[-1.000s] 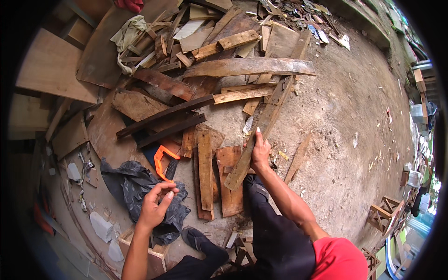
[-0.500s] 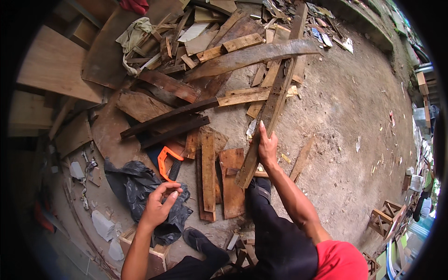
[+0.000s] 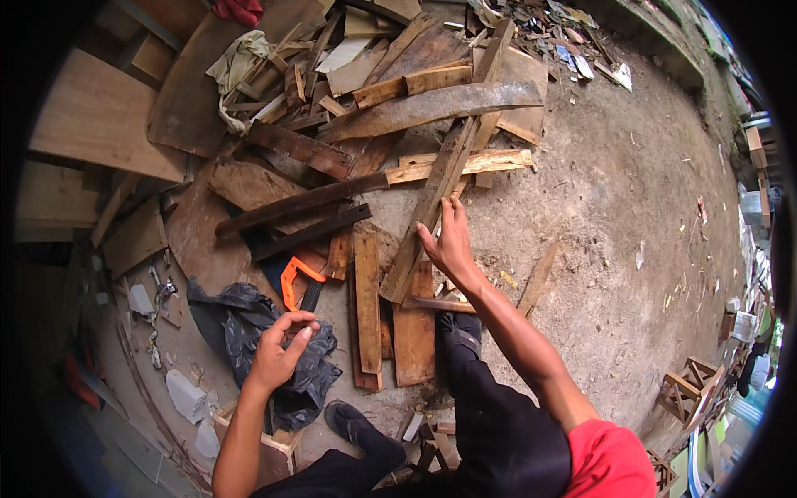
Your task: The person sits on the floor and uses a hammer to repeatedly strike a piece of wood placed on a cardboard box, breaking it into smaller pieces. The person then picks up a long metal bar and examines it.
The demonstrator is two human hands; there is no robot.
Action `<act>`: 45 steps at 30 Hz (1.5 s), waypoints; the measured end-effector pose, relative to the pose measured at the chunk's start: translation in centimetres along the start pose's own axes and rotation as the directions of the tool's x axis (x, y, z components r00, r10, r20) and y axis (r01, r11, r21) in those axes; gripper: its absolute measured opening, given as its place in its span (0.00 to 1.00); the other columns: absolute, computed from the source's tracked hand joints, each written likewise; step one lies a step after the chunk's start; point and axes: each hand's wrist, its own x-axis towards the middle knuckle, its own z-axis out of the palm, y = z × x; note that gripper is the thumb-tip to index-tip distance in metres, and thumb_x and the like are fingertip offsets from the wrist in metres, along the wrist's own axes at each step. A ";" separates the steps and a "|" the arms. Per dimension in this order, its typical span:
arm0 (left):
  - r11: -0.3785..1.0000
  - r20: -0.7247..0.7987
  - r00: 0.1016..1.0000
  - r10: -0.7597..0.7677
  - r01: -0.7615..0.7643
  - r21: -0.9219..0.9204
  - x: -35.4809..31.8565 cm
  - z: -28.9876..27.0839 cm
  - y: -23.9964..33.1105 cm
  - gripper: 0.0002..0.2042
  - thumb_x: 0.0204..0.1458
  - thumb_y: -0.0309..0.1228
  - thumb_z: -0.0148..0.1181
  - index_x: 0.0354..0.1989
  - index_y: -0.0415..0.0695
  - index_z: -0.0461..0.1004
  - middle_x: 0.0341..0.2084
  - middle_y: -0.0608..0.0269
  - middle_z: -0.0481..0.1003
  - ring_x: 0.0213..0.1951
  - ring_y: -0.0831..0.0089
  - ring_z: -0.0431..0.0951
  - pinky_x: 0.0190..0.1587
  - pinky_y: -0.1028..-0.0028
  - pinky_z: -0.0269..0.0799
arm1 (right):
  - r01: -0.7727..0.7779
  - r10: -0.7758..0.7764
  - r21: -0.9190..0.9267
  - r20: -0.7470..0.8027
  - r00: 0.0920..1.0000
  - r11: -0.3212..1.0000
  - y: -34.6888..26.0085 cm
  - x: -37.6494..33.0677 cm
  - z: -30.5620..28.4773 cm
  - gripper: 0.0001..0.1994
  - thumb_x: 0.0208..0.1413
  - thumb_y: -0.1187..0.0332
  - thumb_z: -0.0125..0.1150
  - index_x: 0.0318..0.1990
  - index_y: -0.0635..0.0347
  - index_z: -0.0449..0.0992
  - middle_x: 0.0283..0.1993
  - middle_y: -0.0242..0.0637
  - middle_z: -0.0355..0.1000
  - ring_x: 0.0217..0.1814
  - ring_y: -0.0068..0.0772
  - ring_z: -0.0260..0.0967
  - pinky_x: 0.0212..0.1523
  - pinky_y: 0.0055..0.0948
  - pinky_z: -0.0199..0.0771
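A long wooden plank (image 3: 442, 178) lies slanted across other boards, its near end over a short brown board (image 3: 415, 357). My right hand (image 3: 450, 242) touches the plank's right edge with thumb and fingertips, fingers stretched and spread rather than wrapped round it. Loosely curled, my left hand (image 3: 281, 353) hovers above a crumpled black plastic bag (image 3: 224, 319), thumb apart from the fingers and nothing visible in it. Just beyond that hand is a handsaw with an orange and black handle (image 3: 290, 278); its blade is mostly hidden. Upright in view, a narrow board (image 3: 367, 299) lies between my hands.
A broad curved board (image 3: 432, 109) and a dark beam (image 3: 307, 206) lie among heaped scrap wood. Plywood sheets (image 3: 100, 116) stand at the left. White rubble (image 3: 185, 396) and a wooden box (image 3: 282, 456) are near my feet. Bare dirt (image 3: 614, 249) stretches to the right.
The long plank has shifted left and settled lower over the boards. My right hand has moved left with it and loosened from a grip to spread fingers. My left hand has barely moved.
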 end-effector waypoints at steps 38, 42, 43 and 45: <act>0.945 -0.608 0.742 0.283 -0.107 0.310 -10.5 -4.5 -3.3 0.06 0.59 0.27 0.57 0.39 0.38 0.76 0.52 0.54 0.70 0.54 0.69 0.69 0.57 0.70 0.63 | -0.757 0.023 0.376 0.889 0.458 0.534 -7.4 8.7 2.1 0.24 0.67 0.45 0.47 0.46 0.61 0.71 0.25 0.37 0.74 0.25 0.30 0.75 0.29 0.27 0.79; 0.959 -0.632 0.733 0.252 -0.102 0.264 -10.3 -4.5 -3.2 0.06 0.58 0.28 0.58 0.39 0.40 0.76 0.50 0.55 0.71 0.53 0.68 0.70 0.56 0.68 0.63 | -0.643 -0.034 0.377 0.877 0.479 0.666 -9.1 6.3 1.8 0.29 0.63 0.44 0.55 0.52 0.66 0.72 0.29 0.38 0.74 0.31 0.28 0.74 0.35 0.28 0.76; 0.961 -0.623 0.743 0.243 -0.098 0.259 -10.3 -4.5 -3.3 0.06 0.58 0.28 0.57 0.40 0.40 0.76 0.52 0.56 0.71 0.53 0.69 0.70 0.55 0.70 0.63 | -0.646 -0.070 0.391 0.883 0.464 0.656 -9.4 6.0 1.7 0.28 0.63 0.45 0.56 0.54 0.64 0.73 0.30 0.39 0.74 0.32 0.27 0.74 0.34 0.29 0.75; 0.961 -0.605 0.759 0.238 -0.095 0.259 -10.1 -4.4 -3.3 0.06 0.59 0.28 0.57 0.41 0.40 0.76 0.53 0.57 0.70 0.53 0.71 0.69 0.55 0.72 0.63 | -0.417 -0.078 0.420 0.774 0.629 0.806 -9.0 6.6 1.9 0.28 0.63 0.45 0.56 0.55 0.64 0.73 0.31 0.42 0.75 0.34 0.30 0.74 0.36 0.31 0.75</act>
